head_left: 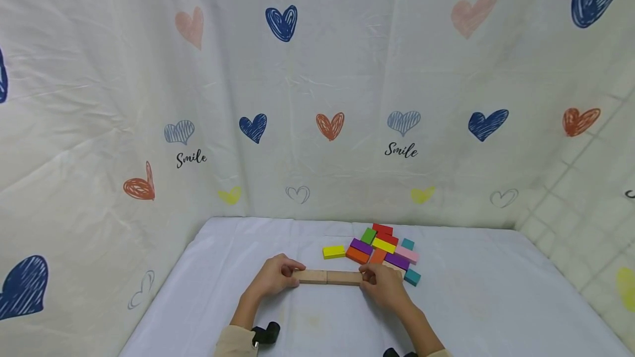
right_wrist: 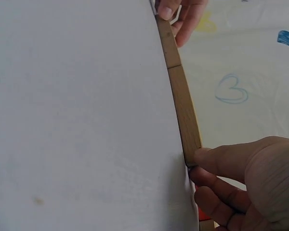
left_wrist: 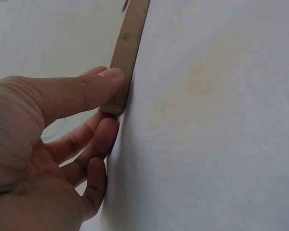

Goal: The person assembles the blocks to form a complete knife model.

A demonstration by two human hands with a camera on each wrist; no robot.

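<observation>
Two plain wooden blocks lie end to end in a row on the white cloth, a thin seam showing between them. My left hand [head_left: 275, 276] pinches the outer end of the left wooden block [head_left: 313, 276], thumb on the near side. At the other end, my right hand [head_left: 385, 286] pinches the right wooden block [head_left: 343, 278] between thumb and fingers. In the left wrist view the thumb [left_wrist: 94, 89] presses the block's side while the lower fingers curl beneath its end. The right wrist view has both hands at opposite ends of the row.
Beyond my right hand lies a cluster of coloured blocks, among them an orange block [head_left: 357, 255], a green block [head_left: 369, 236] and a teal block [head_left: 412, 277]. A yellow block [head_left: 334, 252] lies apart on the left. A heart-printed curtain [head_left: 317, 169] hangs behind the table.
</observation>
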